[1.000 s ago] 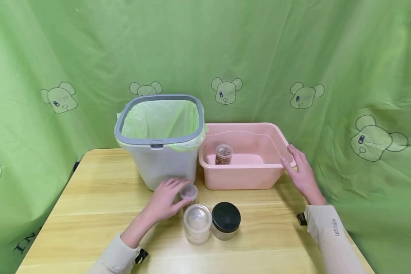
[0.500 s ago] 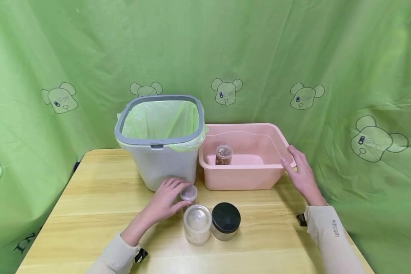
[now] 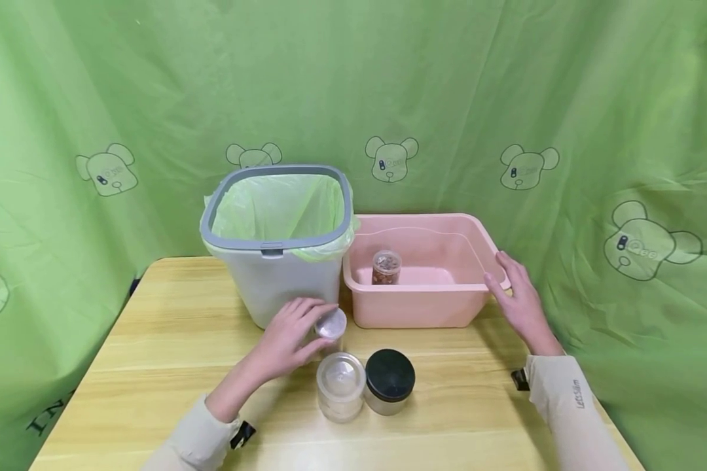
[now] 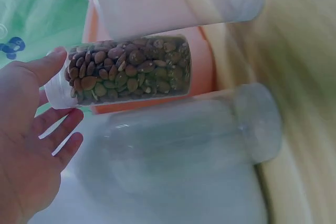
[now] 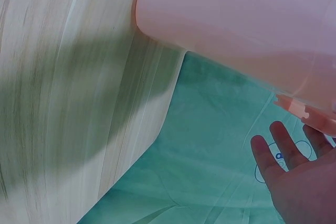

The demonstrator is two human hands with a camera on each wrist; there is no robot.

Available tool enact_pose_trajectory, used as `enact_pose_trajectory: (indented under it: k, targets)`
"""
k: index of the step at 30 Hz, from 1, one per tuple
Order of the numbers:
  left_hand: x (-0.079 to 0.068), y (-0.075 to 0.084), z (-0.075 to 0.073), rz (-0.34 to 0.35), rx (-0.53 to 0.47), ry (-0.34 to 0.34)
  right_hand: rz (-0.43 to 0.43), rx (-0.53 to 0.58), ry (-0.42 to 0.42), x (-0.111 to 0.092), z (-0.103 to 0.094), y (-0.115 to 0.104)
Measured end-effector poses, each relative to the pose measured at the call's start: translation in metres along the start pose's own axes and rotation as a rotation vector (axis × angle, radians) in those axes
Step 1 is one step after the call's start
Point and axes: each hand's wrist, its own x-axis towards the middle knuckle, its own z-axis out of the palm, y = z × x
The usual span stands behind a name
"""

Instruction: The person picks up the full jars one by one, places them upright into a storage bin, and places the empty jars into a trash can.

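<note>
My left hand (image 3: 287,337) grips a small clear jar (image 4: 131,70) by its lid end, thumb on one side and fingers on the other. Brown bean-like pieces fill this jar, as the left wrist view shows. In the head view its lid (image 3: 331,323) appears just in front of the bin, and the hand partly hides the body. Two wider jars stand nearer me: one with a clear lid (image 3: 341,378), one with a black lid (image 3: 391,375). My right hand (image 3: 521,304) rests at the right rim of the pink tub (image 3: 418,307), its fingers nearly straight in the right wrist view.
A light grey bin (image 3: 283,281) with a darker rim and a green liner stands left of the tub. Inside the tub is a small jar (image 3: 385,267) of brown pieces. A green curtain (image 3: 448,78) hangs behind the wooden table (image 3: 171,327).
My left hand has closed on the small jar and shifted it slightly up and to the right in the head view. The right hand stays at the tub's rim.
</note>
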Motion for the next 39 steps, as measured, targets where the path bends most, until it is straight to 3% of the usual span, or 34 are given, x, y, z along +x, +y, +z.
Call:
enact_pose_trajectory:
  k: [10,19,27,39]
  targets:
    - [0.024,0.02,-0.027,0.058,-0.076,0.05,-0.005,-0.004,0.003,0.0,0.0,0.0]
    - [0.058,0.038,-0.042,0.094,-0.143,0.067,0.002,0.005,-0.001,0.0,0.0,0.001]
    - [0.092,0.049,-0.038,0.088,-0.176,0.074,-0.003,0.005,0.003,0.001,0.001,0.0]
    - [0.139,0.06,-0.025,0.06,-0.246,0.165,0.002,0.006,0.007,0.001,0.001,0.0]
